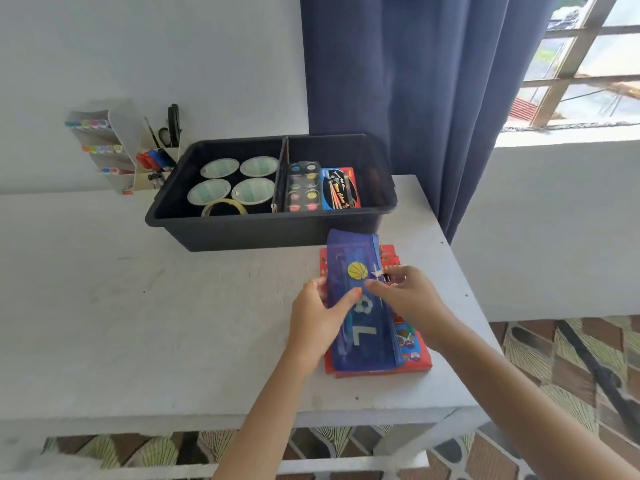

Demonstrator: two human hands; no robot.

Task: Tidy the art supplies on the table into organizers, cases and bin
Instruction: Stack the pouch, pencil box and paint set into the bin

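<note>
Zipping step, seemingly. Grips blue pencil case (367, 344), atop red case (415, 363) right of frame centre, with left hand (315, 323); pinches zip pull (385, 278) with right hand (412, 299). Next: steady pull along zip.

Matt dark plastic bin (242, 233); blue pouch (360, 306) — sheer, mesh-like cloth; bench (138, 306) — painted white, scuffed; curtain (415, 81) of soft navy cloth.
</note>
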